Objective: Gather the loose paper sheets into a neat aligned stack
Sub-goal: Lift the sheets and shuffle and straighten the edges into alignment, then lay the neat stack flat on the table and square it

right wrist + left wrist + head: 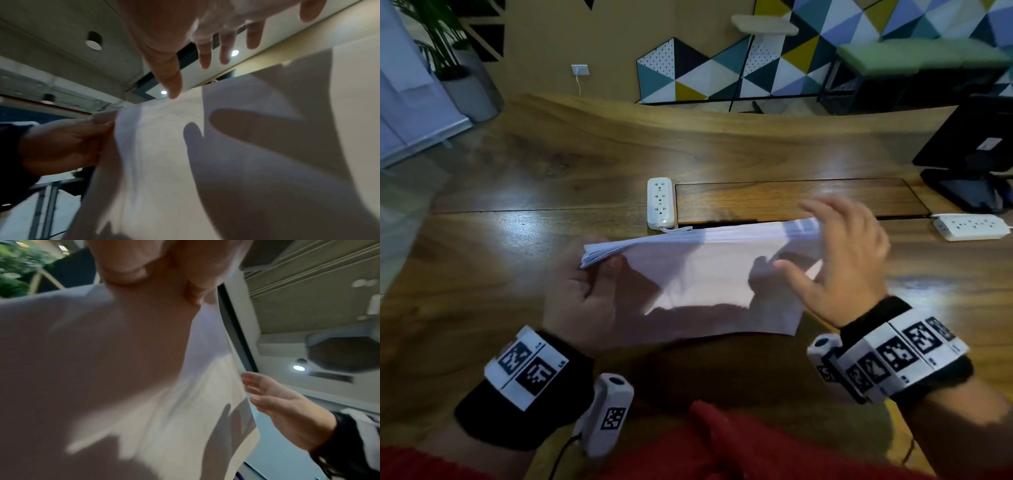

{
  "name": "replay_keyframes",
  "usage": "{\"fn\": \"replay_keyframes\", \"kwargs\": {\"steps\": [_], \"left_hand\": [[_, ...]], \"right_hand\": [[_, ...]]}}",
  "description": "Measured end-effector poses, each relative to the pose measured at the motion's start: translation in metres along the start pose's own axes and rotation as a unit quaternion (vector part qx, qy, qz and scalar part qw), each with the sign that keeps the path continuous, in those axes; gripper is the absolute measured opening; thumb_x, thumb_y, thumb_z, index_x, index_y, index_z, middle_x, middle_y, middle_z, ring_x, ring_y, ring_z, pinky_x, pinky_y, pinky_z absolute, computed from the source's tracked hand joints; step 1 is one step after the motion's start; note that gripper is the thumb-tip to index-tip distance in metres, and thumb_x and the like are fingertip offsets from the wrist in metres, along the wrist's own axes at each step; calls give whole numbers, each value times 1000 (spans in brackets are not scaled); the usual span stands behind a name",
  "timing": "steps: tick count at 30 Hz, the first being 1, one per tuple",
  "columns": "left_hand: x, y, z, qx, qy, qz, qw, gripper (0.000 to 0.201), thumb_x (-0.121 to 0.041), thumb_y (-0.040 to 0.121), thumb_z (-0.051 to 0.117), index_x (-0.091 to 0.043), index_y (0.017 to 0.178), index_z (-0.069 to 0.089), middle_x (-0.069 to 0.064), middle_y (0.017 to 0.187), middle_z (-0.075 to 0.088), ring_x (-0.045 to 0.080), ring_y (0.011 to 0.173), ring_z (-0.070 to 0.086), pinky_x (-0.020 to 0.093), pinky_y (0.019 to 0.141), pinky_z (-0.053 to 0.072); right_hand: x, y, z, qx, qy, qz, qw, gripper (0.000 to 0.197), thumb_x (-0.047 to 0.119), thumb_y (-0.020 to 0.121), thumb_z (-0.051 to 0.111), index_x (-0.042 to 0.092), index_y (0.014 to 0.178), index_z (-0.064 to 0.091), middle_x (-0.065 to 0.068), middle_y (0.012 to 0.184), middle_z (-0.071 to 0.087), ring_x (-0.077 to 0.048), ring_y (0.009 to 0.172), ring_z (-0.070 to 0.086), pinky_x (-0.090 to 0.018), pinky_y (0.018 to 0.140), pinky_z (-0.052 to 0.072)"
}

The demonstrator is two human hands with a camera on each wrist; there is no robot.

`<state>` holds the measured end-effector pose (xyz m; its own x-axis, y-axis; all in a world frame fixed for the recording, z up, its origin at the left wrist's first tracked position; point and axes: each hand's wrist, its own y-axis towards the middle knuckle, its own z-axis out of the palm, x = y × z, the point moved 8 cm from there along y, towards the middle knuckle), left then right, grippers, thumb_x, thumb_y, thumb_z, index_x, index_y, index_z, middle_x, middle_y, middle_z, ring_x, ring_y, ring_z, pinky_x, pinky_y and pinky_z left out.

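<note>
Head view: the paper sheets (709,274), a white bundle, are held up above the wooden counter (534,192), tilted with the top edge away from the person. The left hand (582,294) pinches the bundle's left end, thumb on the near face, fingers behind. The right hand (839,260) is at the right end with fingers spread and relaxed, fingertips over the top right corner; it is motion-blurred, and contact looks light or cannot be told. A white power strip (661,202) lies on the counter just behind the sheets, a second power strip (971,226) sits to the right, and a black monitor stand (969,164) is at the far right.

Left wrist view: the sheets (102,369) fill most of the picture, left thumb and fingers clamped on the upper edge. The right hand (283,410) is at the sheets' far edge, fingers straight, touching or just beside it.

Right wrist view: the right hand's fingers (205,53) are splayed, thumb tip near the sheets' top edge (205,146). The left hand (68,141) grips the far side edge of the sheets, fingers curled.
</note>
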<state>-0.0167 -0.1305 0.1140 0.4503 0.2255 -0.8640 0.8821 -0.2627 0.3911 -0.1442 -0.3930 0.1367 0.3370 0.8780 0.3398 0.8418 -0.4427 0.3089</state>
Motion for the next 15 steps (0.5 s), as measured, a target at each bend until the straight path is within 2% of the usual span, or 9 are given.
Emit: {"fn": "replay_keyframes", "kwargs": {"steps": [2,3,5,7,8,10,12,14,15], "left_hand": [[-22,6,10,32,6,46,998,14,-28,82,52,-41,81,53,-26,75,64,-6,67,57,10,59,42],[-29,9,12,39,6,62,997,14,-31,82,50,-45,82,54,-19,73,65,-2,68,58,16,60,46],[-45,13,16,48,4,83,995,19,-30,82,50,-48,82,55,-17,71,65,2,68,61,23,59,49],[-54,17,17,60,0,97,994,26,-17,84,58,-42,80,55,-29,70,65,-8,62,60,9,53,44],[-52,19,15,67,-10,90,994,28,-11,83,62,-38,80,53,-33,68,64,-11,58,58,4,50,40],[-38,25,9,87,-37,43,995,27,-13,76,72,-33,81,55,-29,65,65,-8,55,58,8,49,43],[-9,28,-1,118,-52,-51,990,26,-22,65,80,-27,83,62,-18,69,72,2,58,66,18,52,54],[7,30,-12,144,6,-100,984,26,-29,61,78,-18,82,67,-12,75,73,3,61,68,14,54,53],[12,33,-21,131,4,-120,984,24,-28,61,77,-15,80,68,-8,74,73,1,61,66,9,52,50]], "right_hand": [[30,7,9,66,-32,-69,995,66,53,72,52,29,131,36,-3,140,40,-24,135,25,-61,106,18],[38,10,13,89,-30,-85,992,57,49,76,51,27,128,41,-3,135,48,-24,133,32,-59,105,21],[47,16,17,91,-1,-99,991,30,34,85,52,17,109,55,-5,109,63,-29,109,55,-44,89,34],[47,19,14,67,32,-112,991,20,27,87,51,9,94,59,-5,83,63,-31,79,61,-31,67,35],[47,19,11,53,44,-117,991,18,26,87,51,10,89,58,-2,76,59,-30,72,59,-28,62,34],[38,19,7,60,109,-88,988,11,22,88,55,20,77,56,7,66,52,-20,64,53,-26,58,33],[22,21,2,73,233,-35,969,26,17,85,60,32,65,53,10,56,52,-3,56,46,-21,53,34],[11,22,-2,72,339,-9,938,25,20,80,60,40,66,58,15,57,57,-1,54,47,-13,52,35],[7,22,-1,73,376,-2,924,19,21,78,58,38,70,61,14,61,58,-1,58,48,-15,54,38]]}}
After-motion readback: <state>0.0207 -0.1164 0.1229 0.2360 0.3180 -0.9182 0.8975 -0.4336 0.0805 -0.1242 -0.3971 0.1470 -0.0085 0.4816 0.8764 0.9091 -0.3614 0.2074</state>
